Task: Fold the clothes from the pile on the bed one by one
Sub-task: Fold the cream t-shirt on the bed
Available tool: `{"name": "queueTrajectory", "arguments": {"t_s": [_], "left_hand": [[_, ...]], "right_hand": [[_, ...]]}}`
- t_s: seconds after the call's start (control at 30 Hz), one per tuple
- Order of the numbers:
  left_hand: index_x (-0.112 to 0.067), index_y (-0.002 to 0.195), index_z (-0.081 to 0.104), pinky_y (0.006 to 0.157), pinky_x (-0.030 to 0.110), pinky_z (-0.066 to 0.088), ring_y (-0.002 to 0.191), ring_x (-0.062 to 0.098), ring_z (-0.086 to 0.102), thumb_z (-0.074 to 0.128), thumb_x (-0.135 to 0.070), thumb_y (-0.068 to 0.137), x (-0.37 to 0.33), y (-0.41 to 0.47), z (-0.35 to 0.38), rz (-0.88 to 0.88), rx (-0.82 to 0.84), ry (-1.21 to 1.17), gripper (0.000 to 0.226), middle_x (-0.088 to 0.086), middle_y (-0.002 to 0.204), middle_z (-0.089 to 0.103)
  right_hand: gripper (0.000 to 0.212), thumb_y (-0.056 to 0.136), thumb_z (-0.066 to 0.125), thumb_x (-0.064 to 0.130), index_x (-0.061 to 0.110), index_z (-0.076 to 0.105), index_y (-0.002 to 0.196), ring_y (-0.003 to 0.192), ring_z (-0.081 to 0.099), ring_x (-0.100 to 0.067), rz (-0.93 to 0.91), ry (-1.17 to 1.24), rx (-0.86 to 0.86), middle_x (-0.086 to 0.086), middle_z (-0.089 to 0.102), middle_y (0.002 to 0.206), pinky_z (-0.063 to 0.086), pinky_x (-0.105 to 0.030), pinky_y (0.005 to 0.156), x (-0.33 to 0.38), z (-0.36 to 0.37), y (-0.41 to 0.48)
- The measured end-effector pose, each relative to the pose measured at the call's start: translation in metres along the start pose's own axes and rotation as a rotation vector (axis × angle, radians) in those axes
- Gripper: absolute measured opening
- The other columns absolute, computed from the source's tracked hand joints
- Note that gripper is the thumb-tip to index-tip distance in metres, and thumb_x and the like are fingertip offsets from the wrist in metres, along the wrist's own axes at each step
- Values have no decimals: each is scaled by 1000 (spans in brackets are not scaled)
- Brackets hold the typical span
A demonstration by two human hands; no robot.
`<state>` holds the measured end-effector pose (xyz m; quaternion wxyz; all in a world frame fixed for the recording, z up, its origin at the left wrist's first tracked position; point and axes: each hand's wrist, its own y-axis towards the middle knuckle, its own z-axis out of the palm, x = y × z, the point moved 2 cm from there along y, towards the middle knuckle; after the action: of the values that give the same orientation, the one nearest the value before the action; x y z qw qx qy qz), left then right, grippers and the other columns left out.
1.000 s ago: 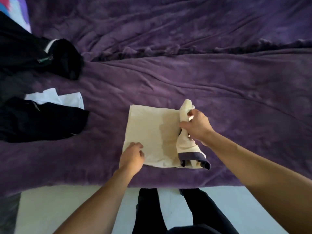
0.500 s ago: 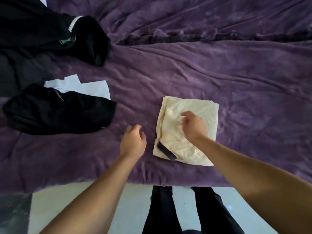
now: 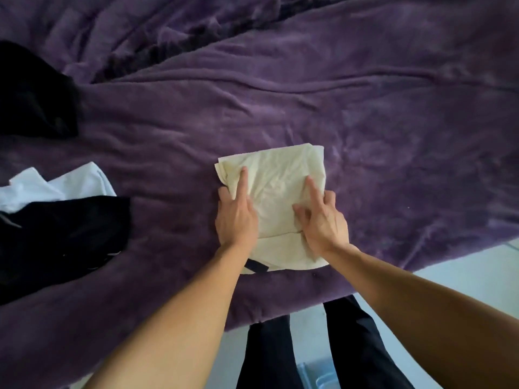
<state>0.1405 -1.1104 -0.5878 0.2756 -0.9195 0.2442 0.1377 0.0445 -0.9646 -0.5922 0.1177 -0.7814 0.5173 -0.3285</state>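
Head view: folded cream garment (image 3: 280,175) under both grips; left hand (image 3: 236,220), right hand (image 3: 324,223) released, pressing its side edges.

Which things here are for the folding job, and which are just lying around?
For the job: cream garment, under left hand and right hand; black clothes, white cloth.
Just lying about: purple blanket, blue box.

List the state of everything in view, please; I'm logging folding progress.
cream garment: folded compact, flat on purple blanket, dark trim at near edge.
left hand: rests on cream garment's left side, index finger straight.
right hand: rests on its right side, index finger straight.
black garment: lying at left, overlapping white garment.
white garment: partly covered.
black pile: heaped, far left.
purple blanket: spread, wrinkled.
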Motion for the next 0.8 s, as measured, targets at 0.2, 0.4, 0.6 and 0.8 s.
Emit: {"name": "queueTrajectory", "arguments": {"t_s": [0.2,0.4,0.6,0.8], "left_hand": [[-21,130,54,72,41,44,84,39,58,47,-5,91,-40,-21,-27,70,35,119,43,9,124,41],[-19,132,52,74,43,45,85,40,59,46,-3,90,-144,-67,-45,189,9,104,45,8,127,39],[-18,135,49,74,40,46,82,36,60,40,-5,95,-272,-131,-26,284,-38,49,43,6,130,37],[-14,130,55,77,42,50,84,38,61,41,-6,95,-414,-201,16,383,-49,-82,39,7,129,40]], "right_hand": [[46,99,45,35,36,33,143,67,50,-30,-116,4,-34,2,42,104,38,-33,61,-5,-56,-15],[47,99,45,36,33,33,145,65,48,-27,-134,25,-146,2,43,106,38,-32,60,-55,-149,-44],[50,99,43,40,35,30,147,74,56,-30,-98,27,-254,0,45,115,39,-33,64,-149,-253,-71],[52,99,43,41,39,26,147,91,59,-31,-81,22,-349,2,43,113,44,-38,77,-264,-372,-100]]}}
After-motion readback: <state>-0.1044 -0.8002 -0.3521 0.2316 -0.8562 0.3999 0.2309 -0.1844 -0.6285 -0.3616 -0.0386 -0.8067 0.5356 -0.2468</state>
